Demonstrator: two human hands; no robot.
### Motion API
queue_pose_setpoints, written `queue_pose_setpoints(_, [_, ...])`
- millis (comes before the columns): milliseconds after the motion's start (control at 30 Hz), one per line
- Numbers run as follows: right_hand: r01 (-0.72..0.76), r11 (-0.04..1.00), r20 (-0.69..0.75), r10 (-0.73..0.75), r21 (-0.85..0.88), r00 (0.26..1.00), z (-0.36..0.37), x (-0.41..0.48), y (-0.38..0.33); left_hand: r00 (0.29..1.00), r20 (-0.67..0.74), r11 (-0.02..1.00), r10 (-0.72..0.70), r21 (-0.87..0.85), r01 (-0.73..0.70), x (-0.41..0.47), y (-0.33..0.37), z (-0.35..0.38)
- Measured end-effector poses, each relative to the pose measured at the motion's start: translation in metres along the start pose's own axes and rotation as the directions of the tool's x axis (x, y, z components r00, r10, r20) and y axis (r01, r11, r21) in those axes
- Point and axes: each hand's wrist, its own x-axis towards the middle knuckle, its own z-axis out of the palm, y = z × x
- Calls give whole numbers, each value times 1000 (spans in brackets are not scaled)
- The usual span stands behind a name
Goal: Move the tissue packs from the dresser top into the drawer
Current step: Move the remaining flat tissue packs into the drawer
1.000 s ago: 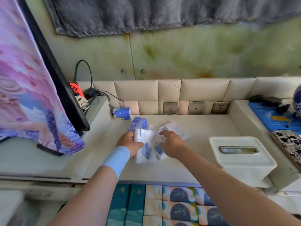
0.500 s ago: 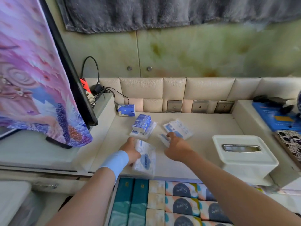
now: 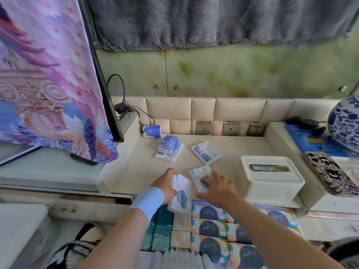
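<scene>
My left hand [image 3: 166, 186] grips a white tissue pack with blue print [image 3: 180, 193] at the front edge of the dresser top [image 3: 233, 150], partly over the open drawer [image 3: 213, 230]. My right hand [image 3: 217, 188] lies with spread fingers on a second white pack [image 3: 200, 176] near that edge. Farther back lie a flat white-and-blue pack [image 3: 206, 152], a small blue box on a flat pack [image 3: 168, 145], and a blue pack [image 3: 152, 131] against the back wall.
The drawer holds several teal, beige and patterned tissue packs. A cream tissue box [image 3: 272, 177] stands right of my hands. A screen draped in purple cloth [image 3: 48, 84] rises at left, a blue-and-white vase [image 3: 343, 125] and patterned case [image 3: 332, 175] at right.
My left hand has drawn its white pack toward me, from mid-dresser to the front edge over the drawer. My right hand came back too and now lies on another pack.
</scene>
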Motion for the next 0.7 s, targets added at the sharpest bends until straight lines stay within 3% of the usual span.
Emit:
queue_pose_setpoints(133, [-53,998,-36,54,39,998,7,-8,-1,1000,13,1000,4,12,-4,-10,-6,2])
queue_pose_setpoints(333, [-133,988,79,126,82,989,3,-19,11,1000,0,986,4,-167,-4,-25,-4,18])
queue_pose_setpoints(500, [-200,951,7,204,235,979,6,-30,23,999,-7,991,47,-125,-48,-40,0,38])
queue_pose_setpoints(633, [-294,863,201,229,411,952,8,-43,25,999,2,996,46,-82,-46,-49,0,42])
queue_pose_setpoints(700, [-251,895,220,179,368,959,6,-52,31,999,28,998,36,-57,-35,-52,0,40])
